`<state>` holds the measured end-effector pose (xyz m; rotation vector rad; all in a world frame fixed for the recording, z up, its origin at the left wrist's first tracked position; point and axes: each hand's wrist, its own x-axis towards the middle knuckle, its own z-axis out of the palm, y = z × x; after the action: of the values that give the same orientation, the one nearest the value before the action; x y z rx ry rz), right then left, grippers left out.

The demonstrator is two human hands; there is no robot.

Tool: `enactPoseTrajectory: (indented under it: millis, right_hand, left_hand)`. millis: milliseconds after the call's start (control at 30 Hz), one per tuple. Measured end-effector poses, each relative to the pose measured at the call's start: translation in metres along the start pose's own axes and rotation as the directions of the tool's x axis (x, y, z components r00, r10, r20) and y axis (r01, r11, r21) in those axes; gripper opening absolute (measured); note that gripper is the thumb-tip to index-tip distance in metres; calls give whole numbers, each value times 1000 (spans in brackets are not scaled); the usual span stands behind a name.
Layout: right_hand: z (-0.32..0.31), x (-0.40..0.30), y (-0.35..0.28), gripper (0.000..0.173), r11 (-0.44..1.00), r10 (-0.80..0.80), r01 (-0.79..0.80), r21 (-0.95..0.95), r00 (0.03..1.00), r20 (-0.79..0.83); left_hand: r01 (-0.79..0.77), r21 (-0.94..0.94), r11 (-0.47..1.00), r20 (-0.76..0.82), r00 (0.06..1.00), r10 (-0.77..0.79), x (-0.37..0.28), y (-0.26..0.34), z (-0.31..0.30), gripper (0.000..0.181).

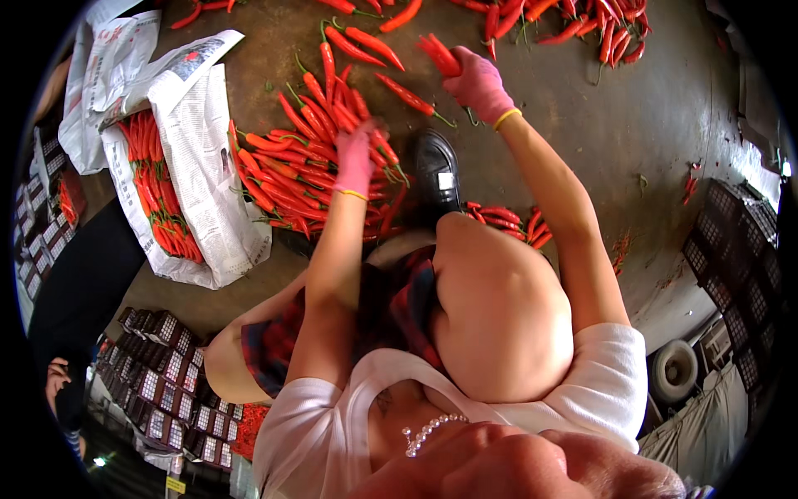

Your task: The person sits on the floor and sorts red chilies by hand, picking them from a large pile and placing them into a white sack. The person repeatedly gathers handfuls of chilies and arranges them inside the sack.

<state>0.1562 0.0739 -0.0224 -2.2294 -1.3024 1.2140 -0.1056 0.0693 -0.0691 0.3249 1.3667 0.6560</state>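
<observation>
My right hand [477, 86], in a pink glove with a yellow cuff, grips a small bunch of red chili peppers [440, 55] above the floor. Their far ends look blurred. My left hand [355, 157], gloved the same way, is on a heap of long red chili peppers [287, 178] with green stems. Its fingers are blurred among the peppers, so whether they hold any is unclear. A single chili pepper [408, 96] lies on the floor between my hands. Left of the heap stands a newspaper-lined container [193, 206] with chili peppers [163, 193] laid in rows.
My black shoe [437, 165] is right beside the heap. More chili peppers [608, 28] lie at the far right, with others [502, 221] by my knee. Another person's dark-clothed leg [81, 268] is at the left. Stacked plastic crates [165, 380] stand lower left, dark crates [735, 268] at the right.
</observation>
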Motion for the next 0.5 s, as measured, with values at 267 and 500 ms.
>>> enactPoseTrajectory:
  millis: [267,500]
  right_hand:
    - [55,29,-26,50,952,-216,149,267,946,240]
    - [38,85,-70,58,943,-310,322,-86,942,129]
  left_hand:
    - [-61,-253,966,91,992,86,-6,27,70,32]
    - [29,-521,853,163,985,66,87,17,88,29]
